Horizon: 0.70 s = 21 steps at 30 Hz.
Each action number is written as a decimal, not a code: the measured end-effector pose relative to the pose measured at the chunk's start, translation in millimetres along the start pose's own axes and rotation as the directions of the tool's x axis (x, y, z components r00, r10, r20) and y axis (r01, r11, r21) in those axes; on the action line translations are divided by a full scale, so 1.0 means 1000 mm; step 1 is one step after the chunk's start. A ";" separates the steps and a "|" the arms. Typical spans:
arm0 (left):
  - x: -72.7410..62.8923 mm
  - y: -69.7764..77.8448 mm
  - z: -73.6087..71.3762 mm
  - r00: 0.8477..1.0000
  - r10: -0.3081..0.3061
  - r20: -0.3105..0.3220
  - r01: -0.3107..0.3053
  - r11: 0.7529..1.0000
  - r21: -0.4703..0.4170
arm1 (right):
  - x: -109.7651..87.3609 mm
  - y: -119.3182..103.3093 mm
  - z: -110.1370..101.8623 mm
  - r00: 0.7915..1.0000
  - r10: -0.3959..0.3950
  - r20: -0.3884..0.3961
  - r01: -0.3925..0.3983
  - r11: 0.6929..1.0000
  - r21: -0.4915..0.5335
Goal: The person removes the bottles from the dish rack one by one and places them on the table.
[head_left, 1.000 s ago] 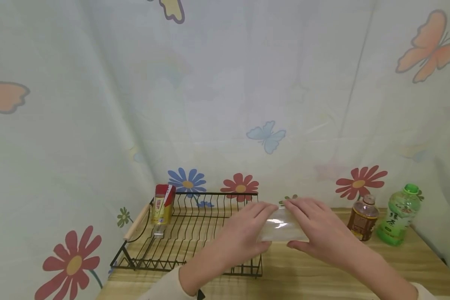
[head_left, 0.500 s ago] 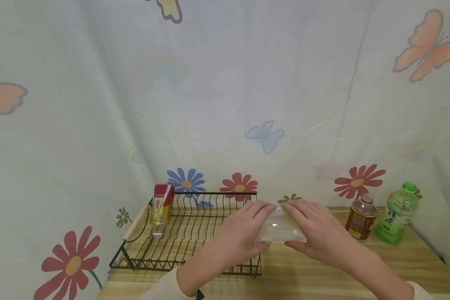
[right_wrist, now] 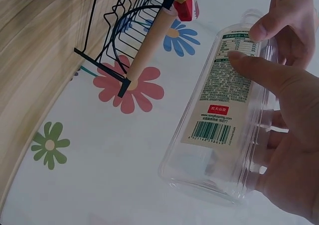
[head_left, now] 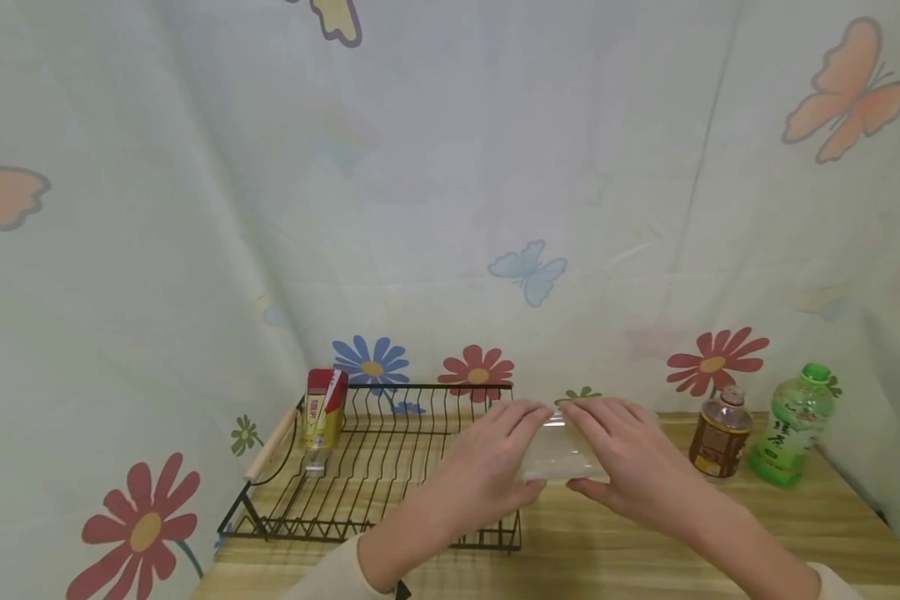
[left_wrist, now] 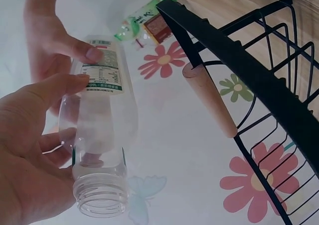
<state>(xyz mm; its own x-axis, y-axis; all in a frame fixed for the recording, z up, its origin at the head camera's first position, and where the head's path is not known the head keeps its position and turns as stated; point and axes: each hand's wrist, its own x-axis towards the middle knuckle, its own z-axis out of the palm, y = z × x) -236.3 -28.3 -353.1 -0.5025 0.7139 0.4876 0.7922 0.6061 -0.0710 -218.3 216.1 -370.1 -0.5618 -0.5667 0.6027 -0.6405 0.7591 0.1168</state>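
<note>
A clear plastic bottle (head_left: 558,450) lies sideways between my two hands, held above the table. My left hand (head_left: 487,462) grips its neck half, thumb on the label, as the left wrist view shows; the threaded mouth (left_wrist: 101,200) there has no cap. Toward the base, my right hand (head_left: 630,454) holds the other half with its thumb also on the label. In the right wrist view the bottle's printed label (right_wrist: 214,98) with a barcode faces that camera. In the head view the fingers hide both ends of the bottle.
A black wire rack (head_left: 390,467) with a wooden handle (head_left: 272,446) stands on the wooden table (head_left: 607,550), left of the hands. A red and yellow package (head_left: 322,408) sits at its left end. At the right stand a brown-labelled bottle (head_left: 722,433) and a green bottle (head_left: 791,429).
Both hands keep their grip on the bottle and barely move. The glare on its surface has changed and lessened. The whole head view has shifted slightly.
</note>
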 end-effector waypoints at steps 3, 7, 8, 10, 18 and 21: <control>0.000 0.000 0.000 1.000 -0.004 0.003 0.004 1.000 -0.007 | 0.000 0.000 0.001 1.000 0.004 -0.002 -0.004 1.000 -0.004; 0.000 -0.002 0.000 0.999 -0.031 0.036 0.031 0.999 -0.015 | 0.001 0.001 0.001 1.000 0.008 0.016 -0.008 1.000 -0.018; 0.000 -0.003 -0.001 0.998 -0.035 0.053 0.036 0.999 -0.017 | 0.001 0.002 0.001 1.000 0.008 0.022 -0.008 1.000 -0.022; -0.001 -0.006 -0.002 0.995 -0.050 0.088 0.052 0.998 -0.021 | 0.001 0.003 0.000 0.999 0.008 0.035 -0.007 1.000 -0.029; -0.007 -0.023 -0.012 0.983 -0.117 0.144 0.125 0.991 -0.044 | -0.004 0.018 -0.008 0.998 0.026 0.065 -0.023 0.999 -0.033; -0.012 -0.031 -0.015 0.975 -0.147 0.166 0.161 0.984 -0.074 | -0.006 0.025 -0.011 0.997 0.026 0.066 -0.024 0.999 -0.035</control>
<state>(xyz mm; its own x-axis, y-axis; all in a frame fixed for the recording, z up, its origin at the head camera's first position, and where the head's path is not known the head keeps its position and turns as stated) -249.4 -61.2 -344.0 -0.6641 0.6651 0.3414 0.7242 0.6858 0.0728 -225.4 242.1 -361.5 -0.6118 -0.5663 0.5523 -0.6082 0.7832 0.1294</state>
